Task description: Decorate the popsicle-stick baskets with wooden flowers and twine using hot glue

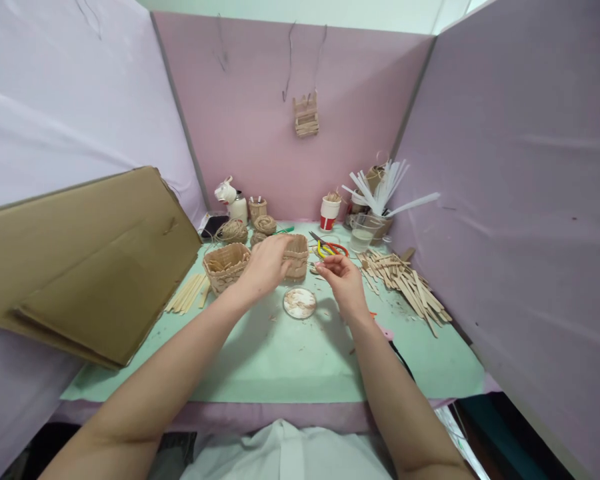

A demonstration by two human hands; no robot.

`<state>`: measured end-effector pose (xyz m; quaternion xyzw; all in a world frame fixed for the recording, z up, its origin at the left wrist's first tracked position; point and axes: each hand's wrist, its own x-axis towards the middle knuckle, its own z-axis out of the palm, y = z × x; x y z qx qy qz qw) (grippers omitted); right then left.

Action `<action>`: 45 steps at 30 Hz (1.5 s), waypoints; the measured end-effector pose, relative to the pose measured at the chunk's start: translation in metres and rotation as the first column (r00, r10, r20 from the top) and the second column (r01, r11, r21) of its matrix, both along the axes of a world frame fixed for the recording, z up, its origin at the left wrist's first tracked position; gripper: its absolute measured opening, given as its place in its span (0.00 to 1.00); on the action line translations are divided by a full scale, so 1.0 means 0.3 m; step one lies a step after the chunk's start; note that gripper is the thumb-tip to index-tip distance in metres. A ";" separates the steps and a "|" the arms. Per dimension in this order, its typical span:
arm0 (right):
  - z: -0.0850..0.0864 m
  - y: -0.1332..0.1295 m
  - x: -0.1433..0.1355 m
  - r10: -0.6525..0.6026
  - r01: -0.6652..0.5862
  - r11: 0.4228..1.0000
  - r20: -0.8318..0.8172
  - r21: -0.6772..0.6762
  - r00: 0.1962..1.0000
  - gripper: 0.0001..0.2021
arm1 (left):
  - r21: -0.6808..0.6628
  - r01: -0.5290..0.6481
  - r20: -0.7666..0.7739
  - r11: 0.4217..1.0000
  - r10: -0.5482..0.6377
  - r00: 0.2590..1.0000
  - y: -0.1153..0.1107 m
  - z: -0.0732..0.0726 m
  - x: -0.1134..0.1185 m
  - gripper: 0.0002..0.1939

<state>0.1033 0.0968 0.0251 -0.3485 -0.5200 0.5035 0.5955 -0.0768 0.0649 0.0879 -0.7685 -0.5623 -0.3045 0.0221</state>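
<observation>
My left hand (267, 263) is over the left side of a small woven basket (297, 257), its thumb and fingers apart. Whether it touches the basket I cannot tell. My right hand (344, 285) is closed in a pinch, thumb and forefinger together; what lies between the tips is too small to make out. Between and below the hands sits a round shallow dish (300, 303) with white stuff and brownish bits in it. A second woven basket (226, 265), holding pale brown pieces, stands left of my left hand. Pliers (331, 249) with red and yellow handles lie behind my right hand.
Wooden sticks (410, 283) are piled at right, pale strips (187, 293) at left. Twine balls (233, 231) stand at the back, with a red-and-white cup (329, 213) and a clear cup (363, 233). Large cardboard (95, 267) leans at left. A tiny stick chair (307, 119) hangs behind.
</observation>
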 end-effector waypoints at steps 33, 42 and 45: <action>0.082 0.075 -0.104 -0.464 0.016 0.787 0.575 0.617 0.674 0.05 | -0.401 0.298 0.432 0.866 -0.108 0.896 0.184 0.053 -0.101 0.17; 0.068 0.075 -0.120 -0.509 -0.012 0.749 0.586 0.663 0.631 0.06 | -0.422 0.275 0.458 0.864 -0.059 0.887 0.179 0.053 -0.098 0.20; 0.067 0.074 -0.122 -0.520 -0.011 0.740 0.582 0.673 0.625 0.06 | -0.423 0.272 0.446 0.864 -0.063 0.893 0.177 0.056 -0.095 0.19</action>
